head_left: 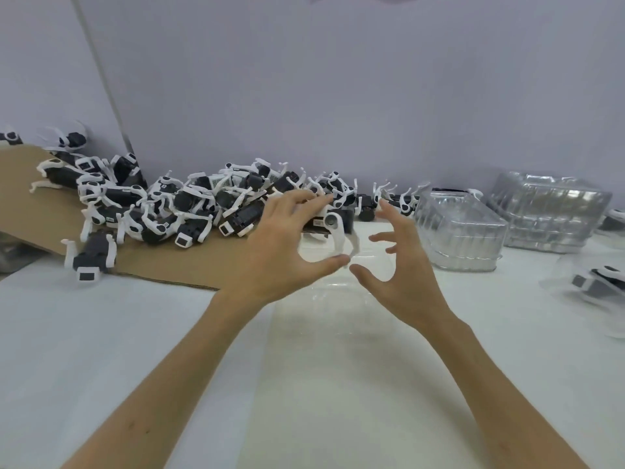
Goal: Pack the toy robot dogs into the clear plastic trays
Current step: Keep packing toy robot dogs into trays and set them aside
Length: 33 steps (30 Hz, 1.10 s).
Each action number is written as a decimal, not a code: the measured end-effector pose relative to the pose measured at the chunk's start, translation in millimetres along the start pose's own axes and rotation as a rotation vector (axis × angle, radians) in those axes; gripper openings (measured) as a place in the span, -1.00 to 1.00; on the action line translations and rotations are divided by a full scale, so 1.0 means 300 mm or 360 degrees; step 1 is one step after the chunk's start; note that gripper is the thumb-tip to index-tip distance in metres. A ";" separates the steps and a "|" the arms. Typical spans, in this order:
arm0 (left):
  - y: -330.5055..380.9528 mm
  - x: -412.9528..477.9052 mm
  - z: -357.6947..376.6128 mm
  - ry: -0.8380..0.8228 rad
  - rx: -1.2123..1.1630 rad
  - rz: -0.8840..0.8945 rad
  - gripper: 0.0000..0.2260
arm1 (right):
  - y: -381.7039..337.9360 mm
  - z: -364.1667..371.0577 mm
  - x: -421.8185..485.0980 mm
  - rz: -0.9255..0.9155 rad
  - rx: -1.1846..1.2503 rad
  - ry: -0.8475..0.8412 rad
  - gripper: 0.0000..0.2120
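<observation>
At the back left, against the wall (338,96): a big pile (189,204) of toy dogs, tangled, partly on a cardboard (162,265) sheet, partly on the white table (101,333). Directly behind the hands, the right end of this pile. At the right, two stacks (460,231) of clear trays side by side, the closer one near the right hand (406,265). At the right edge, one more toy lying in a clear shell (595,282).

Gripped in the left hand (284,255): one dog (333,226), just in front of the pile and above the far end of a flat clear tray (331,299) on the table. Fingers curled over the black body, thumb below, close to a white foot. Black box-like body, round white hip joint, bent white legs pointing down. Right hand just beside the dog, not touching it, fingers spread and bent, holding nothing. Hands close together, but apart.
</observation>
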State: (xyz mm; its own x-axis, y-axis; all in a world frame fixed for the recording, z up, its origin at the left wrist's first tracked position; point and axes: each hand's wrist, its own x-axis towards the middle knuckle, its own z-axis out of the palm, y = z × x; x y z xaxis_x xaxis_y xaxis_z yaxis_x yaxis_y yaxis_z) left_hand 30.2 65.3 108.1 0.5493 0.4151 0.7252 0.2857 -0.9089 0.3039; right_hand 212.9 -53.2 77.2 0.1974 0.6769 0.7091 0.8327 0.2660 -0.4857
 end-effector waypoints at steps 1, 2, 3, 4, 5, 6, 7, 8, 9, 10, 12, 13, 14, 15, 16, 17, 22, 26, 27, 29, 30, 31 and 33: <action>0.013 0.004 0.020 -0.0037 0.0031 0.0071 -0.28 | -0.005 0.007 -0.001 -0.0062 0.0007 0.0013 -0.15; 0.025 0.004 0.038 -0.0086 0.0028 0.0130 -0.27 | -0.010 0.014 0.000 -0.0125 0.0012 0.0027 -0.16; 0.033 0.002 0.054 -0.0146 -0.0010 0.0186 -0.26 | -0.011 0.022 0.001 -0.0178 0.0024 0.0057 -0.21; 0.039 -0.003 0.066 -0.0206 -0.0094 0.0237 -0.26 | -0.010 0.027 0.002 -0.0225 0.0030 0.0114 -0.29; 0.039 -0.008 0.075 -0.0256 -0.0209 0.0267 -0.28 | -0.010 0.029 0.003 -0.0257 0.0018 0.0190 -0.38; 0.035 -0.014 0.078 -0.0289 -0.0324 0.0270 -0.31 | -0.008 0.028 0.004 -0.0277 -0.0006 0.0258 -0.45; 0.026 -0.019 0.078 -0.0290 -0.0419 0.0245 -0.35 | -0.004 0.025 0.005 -0.0280 -0.0018 0.0300 -0.49; 0.014 -0.023 0.076 -0.0242 -0.0488 0.0193 -0.37 | 0.002 0.019 0.007 -0.0259 -0.0012 0.0328 -0.52; -0.002 -0.028 0.073 -0.0148 -0.0529 0.0108 -0.40 | 0.008 0.011 0.010 -0.0212 0.0010 0.0344 -0.55; -0.021 -0.034 0.069 -0.0033 -0.0546 -0.0009 -0.42 | 0.015 0.004 0.013 -0.0161 0.0036 0.0346 -0.57; -0.066 -0.055 0.063 0.0116 -0.0566 -0.0297 -0.46 | 0.028 -0.007 0.018 -0.0089 0.0053 0.0304 -0.60; -0.093 -0.071 0.061 0.0078 -0.0628 -0.0450 -0.47 | 0.033 -0.009 0.018 -0.0063 0.0059 0.0272 -0.61; -0.122 -0.089 0.060 -0.0043 -0.0743 -0.0604 -0.47 | 0.034 -0.010 0.018 -0.0038 0.0082 0.0244 -0.61; -0.148 -0.106 0.061 -0.0213 -0.0869 -0.0742 -0.46 | 0.034 -0.011 0.018 -0.0004 0.0124 0.0224 -0.62; -0.173 -0.120 0.066 -0.0375 -0.0963 -0.0856 -0.45 | 0.033 -0.012 0.018 0.0041 0.0183 0.0210 -0.62; -0.192 -0.129 0.073 -0.0479 -0.1031 -0.0953 -0.45 | 0.030 -0.013 0.017 0.0097 0.0245 0.0198 -0.62; -0.190 -0.131 0.116 -0.0432 -0.1077 -0.1062 -0.56 | 0.029 -0.022 0.018 0.0212 0.0217 0.0137 -0.67; -0.168 -0.139 0.123 -0.0439 -0.1090 -0.1020 -0.58 | 0.024 -0.014 0.007 0.0388 0.0421 -0.0121 -0.70; -0.163 -0.139 0.118 -0.0449 -0.1061 -0.1012 -0.57 | 0.023 -0.011 0.004 0.0446 0.0456 -0.0190 -0.71; -0.151 -0.133 0.112 -0.0441 -0.1057 -0.0992 -0.59 | 0.021 -0.011 0.001 0.0509 0.0465 -0.0273 -0.72; -0.146 -0.132 0.112 -0.0429 -0.1070 -0.0968 -0.60 | 0.019 -0.013 0.001 0.0512 0.0461 -0.0292 -0.73; -0.140 -0.130 0.111 -0.0407 -0.1082 -0.0934 -0.61 | 0.018 -0.016 0.001 0.0503 0.0454 -0.0310 -0.74; -0.123 -0.130 0.109 -0.0365 -0.1086 -0.0864 -0.56 | 0.019 -0.024 0.003 0.0495 0.0388 -0.0352 -0.75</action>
State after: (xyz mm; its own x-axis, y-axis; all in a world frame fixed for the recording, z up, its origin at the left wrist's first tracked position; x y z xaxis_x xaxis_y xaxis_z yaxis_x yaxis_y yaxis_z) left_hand 23.9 84.1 48.5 0.6385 0.7257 0.2562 0.0631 -0.3811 0.9224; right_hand 221.6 -55.9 78.8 0.2816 0.8734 0.3972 0.5998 0.1629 -0.7834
